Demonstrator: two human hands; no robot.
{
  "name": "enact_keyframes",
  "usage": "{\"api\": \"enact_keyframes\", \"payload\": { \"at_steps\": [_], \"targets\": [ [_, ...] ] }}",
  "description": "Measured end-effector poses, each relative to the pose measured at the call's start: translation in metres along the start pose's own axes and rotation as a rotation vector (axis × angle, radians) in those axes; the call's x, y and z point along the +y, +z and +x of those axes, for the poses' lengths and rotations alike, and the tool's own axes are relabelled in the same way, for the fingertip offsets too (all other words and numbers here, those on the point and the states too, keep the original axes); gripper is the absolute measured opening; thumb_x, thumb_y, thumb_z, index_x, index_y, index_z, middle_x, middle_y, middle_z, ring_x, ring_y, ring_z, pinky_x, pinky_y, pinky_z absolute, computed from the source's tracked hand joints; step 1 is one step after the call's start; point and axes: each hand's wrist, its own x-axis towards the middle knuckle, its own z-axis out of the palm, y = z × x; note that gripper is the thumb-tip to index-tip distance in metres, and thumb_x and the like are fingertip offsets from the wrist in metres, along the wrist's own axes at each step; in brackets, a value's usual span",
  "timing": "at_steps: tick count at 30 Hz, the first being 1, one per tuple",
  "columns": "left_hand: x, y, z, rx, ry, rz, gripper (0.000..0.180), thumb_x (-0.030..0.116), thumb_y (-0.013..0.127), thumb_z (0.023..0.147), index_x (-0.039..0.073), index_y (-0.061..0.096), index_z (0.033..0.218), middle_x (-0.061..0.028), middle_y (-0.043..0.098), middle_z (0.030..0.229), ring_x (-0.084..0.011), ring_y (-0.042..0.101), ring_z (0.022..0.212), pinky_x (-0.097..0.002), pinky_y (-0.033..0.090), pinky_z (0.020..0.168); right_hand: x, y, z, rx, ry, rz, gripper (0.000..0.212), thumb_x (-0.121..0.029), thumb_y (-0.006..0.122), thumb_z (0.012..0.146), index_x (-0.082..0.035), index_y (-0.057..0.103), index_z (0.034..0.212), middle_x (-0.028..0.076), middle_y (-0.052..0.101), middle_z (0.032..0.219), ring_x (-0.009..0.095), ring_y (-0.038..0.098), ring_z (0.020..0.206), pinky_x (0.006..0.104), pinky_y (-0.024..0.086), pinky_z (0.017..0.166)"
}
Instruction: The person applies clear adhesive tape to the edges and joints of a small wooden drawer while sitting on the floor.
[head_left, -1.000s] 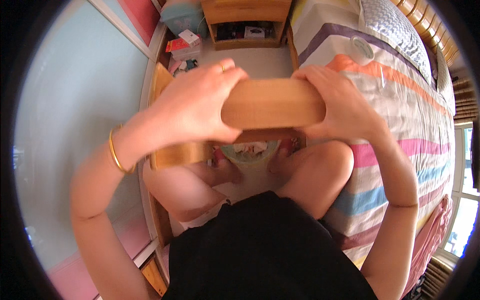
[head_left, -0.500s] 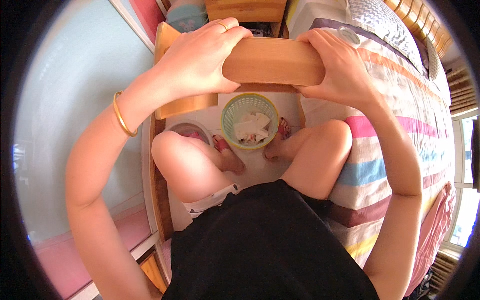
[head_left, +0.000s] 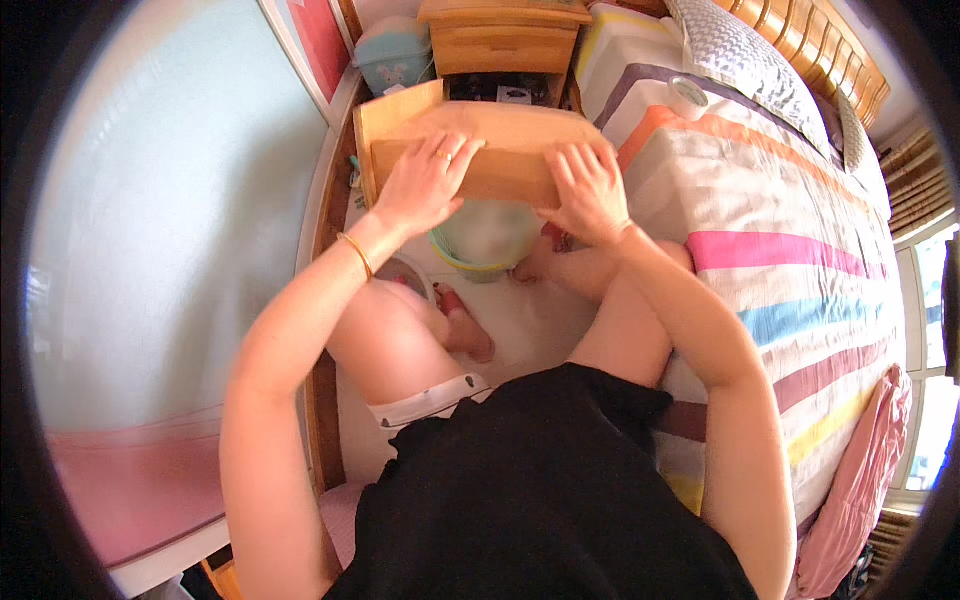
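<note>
Both hands grip a light wooden box-like piece [head_left: 466, 172], built of flat boards with a panel standing up at its left end. It is held above the floor between my knees and tilted. My left hand [head_left: 424, 178] is closed over its near edge towards the left. My right hand [head_left: 588, 192] is closed over the right end. Below it stands a green plastic basket [head_left: 474, 268] with a yellow rim, partly covered by the wood. The basket's pale contents are blurred. Whether the piece is a drawer or a stool, I cannot tell.
A bed with a striped cover [head_left: 740, 250] lies along my right, with a round container [head_left: 687, 98] on it. A wooden nightstand [head_left: 505, 45] and a light-blue bin [head_left: 394, 55] stand beyond. Frosted sliding panels [head_left: 180, 220] line the left. A grey basin [head_left: 408, 270] sits by my left foot.
Both hands have drawn the wooden piece nearer and lower, tilting it so its broad face shows. It now covers more of the basket. My view has shifted, showing more of the nightstand.
</note>
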Motion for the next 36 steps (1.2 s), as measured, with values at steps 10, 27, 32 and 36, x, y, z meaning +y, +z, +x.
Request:
{"api": "enact_keyframes", "payload": {
  "at_steps": [10,27,32,36],
  "targets": [
    [0.010,0.083,-0.052,0.031,-0.045,0.019,0.077,0.016,0.075,0.059,0.004,0.041,0.126,-0.0102,0.047,0.115,-0.0257,0.045,0.106,-0.0376,0.041,0.088,-0.023,0.070,-0.041,-0.131,-0.028,-0.072,0.072,-0.039,0.074,0.058,-0.005,0.046,0.115,0.008,0.050,0.107,0.022,0.047,0.103,0.0418,0.033,0.091],
    [0.030,0.133,-0.097,0.087,-0.032,0.041,0.039,0.010,0.052,0.074,0.001,0.052,0.112,-0.0088,0.050,0.103,-0.0224,0.050,0.094,-0.0341,0.044,0.086,-0.067,0.116,-0.095,-0.210,0.064,0.016,0.068,-0.032,0.076,0.055,-0.005,0.048,0.110,0.010,0.048,0.103,0.022,0.046,0.099,0.0417,0.031,0.089],
    [0.033,0.151,-0.113,0.078,-0.061,-0.019,0.042,0.010,0.052,0.074,0.001,0.050,0.116,-0.0089,0.049,0.105,-0.0236,0.050,0.095,-0.0354,0.043,0.087,-0.085,0.126,-0.106,-0.160,0.115,-0.035,0.043,-0.021,0.054,0.076,-0.002,0.046,0.113,0.012,0.048,0.109,0.024,0.045,0.108,0.0425,0.030,0.094],
    [0.035,0.157,-0.124,0.048,-0.090,0.033,0.047,0.010,0.051,0.075,0.003,0.046,0.121,-0.0096,0.047,0.109,-0.0242,0.048,0.098,-0.0357,0.042,0.089,-0.095,0.127,-0.112,-0.147,0.101,-0.023,0.037,-0.017,0.045,0.081,-0.002,0.046,0.114,0.013,0.048,0.109,0.025,0.045,0.109,0.0430,0.030,0.095]
  ]
}}
